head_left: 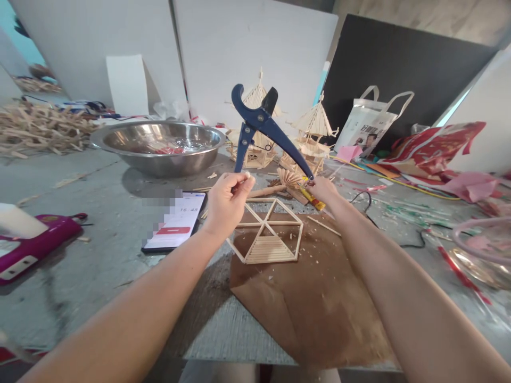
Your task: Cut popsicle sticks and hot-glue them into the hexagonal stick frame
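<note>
A blue cutter (259, 118) with a dark blade stands upright in front of me, its jaws apart. My right hand (322, 192) is closed at the lower end of its longer handle, beside a yellow tube (313, 199). The shorter handle runs down behind my left hand (229, 201), whose fingers are pinched together; a tiny pale tip shows between them, too small to name. Below the hands, a hexagonal frame of thin wooden sticks (300, 239) lies on a brown sheet (315, 314). Its lower triangle is filled with parallel sticks (268, 251).
A phone (175, 223) and a steel bowl (159, 159) are on the left, with a magenta device (40, 244) and piled sticks (40, 130) farther out. Stick-built towers (315, 122) stand behind the cutter. A white bag (365, 125), red packaging (435, 149) and cables lie right.
</note>
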Available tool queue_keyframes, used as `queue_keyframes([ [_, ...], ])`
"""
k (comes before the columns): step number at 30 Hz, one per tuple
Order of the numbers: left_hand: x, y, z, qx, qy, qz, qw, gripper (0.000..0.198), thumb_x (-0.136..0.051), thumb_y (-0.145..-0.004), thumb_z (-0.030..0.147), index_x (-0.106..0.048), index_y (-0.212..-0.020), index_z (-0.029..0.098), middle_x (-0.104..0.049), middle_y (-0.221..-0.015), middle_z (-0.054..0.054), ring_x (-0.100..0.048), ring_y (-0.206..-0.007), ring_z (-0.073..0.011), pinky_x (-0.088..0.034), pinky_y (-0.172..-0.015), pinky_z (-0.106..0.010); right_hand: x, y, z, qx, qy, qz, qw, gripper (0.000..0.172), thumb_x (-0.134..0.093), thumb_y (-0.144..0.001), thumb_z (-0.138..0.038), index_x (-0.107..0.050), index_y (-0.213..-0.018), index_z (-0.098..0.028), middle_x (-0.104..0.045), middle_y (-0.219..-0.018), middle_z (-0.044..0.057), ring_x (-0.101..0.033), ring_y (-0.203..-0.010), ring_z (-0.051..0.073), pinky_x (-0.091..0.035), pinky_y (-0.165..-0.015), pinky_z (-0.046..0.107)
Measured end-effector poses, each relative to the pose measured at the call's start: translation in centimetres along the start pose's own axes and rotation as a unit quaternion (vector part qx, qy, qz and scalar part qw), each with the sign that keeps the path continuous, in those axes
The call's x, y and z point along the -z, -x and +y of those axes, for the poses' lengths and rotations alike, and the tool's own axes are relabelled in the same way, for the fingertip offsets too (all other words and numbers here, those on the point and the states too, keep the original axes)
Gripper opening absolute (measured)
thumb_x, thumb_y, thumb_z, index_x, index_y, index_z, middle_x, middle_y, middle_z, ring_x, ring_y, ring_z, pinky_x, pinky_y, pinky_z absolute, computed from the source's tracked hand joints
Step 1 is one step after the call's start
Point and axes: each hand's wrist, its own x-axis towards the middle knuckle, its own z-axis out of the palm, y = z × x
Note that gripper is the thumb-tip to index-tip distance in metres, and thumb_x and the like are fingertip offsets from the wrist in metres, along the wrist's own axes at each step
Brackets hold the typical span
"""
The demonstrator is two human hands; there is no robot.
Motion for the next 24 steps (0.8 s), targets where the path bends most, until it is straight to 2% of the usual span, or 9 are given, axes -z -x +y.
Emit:
queue_keyframes([
  [14,0.1,0.0,0.4,-0.018,-0.022,-0.014,0.999,0.014,-0.051,-0.075,0.028,-0.058,-0.071,0.017,-0.052,-0.064,0.0,-0.046,-0.057,-0.0081,-0.037,-0.055,-0.021,0.6,0.0,-0.3,0.014,0.026,-0.023,0.999,0.027,-0.042,-0.071,-0.027,-0.063,-0.086,-0.02,-0.065,-0.086,0.006,-0.059,-0.078,0.02,-0.039,-0.06,0.023],
  [20,0.0,0.1,0.1,-0.02,-0.025,-0.018,0.999,0.014,-0.051,-0.074,0.028,-0.059,-0.07,0.017,-0.053,-0.064,0.0,-0.046,-0.057,-0.0084,-0.036,-0.054,-0.021,1.0,0.4,-1.1,-0.019,0.028,-0.025,0.999,0.03,-0.044,-0.072,-0.034,-0.062,-0.091,-0.02,-0.064,-0.091,0.009,-0.059,-0.08,0.022,-0.041,-0.062,0.026],
  [24,-0.1,0.2,0.1,-0.021,-0.019,-0.02,0.999,0.013,-0.052,-0.074,0.027,-0.059,-0.07,0.017,-0.054,-0.066,0.0,-0.048,-0.059,-0.0089,-0.038,-0.055,-0.021,1.2,0.7,-1.9,-0.049,0.032,-0.027,0.998,0.031,-0.045,-0.071,-0.031,-0.062,-0.094,-0.02,-0.062,-0.095,0.011,-0.058,-0.084,0.026,-0.043,-0.064,0.03],
])
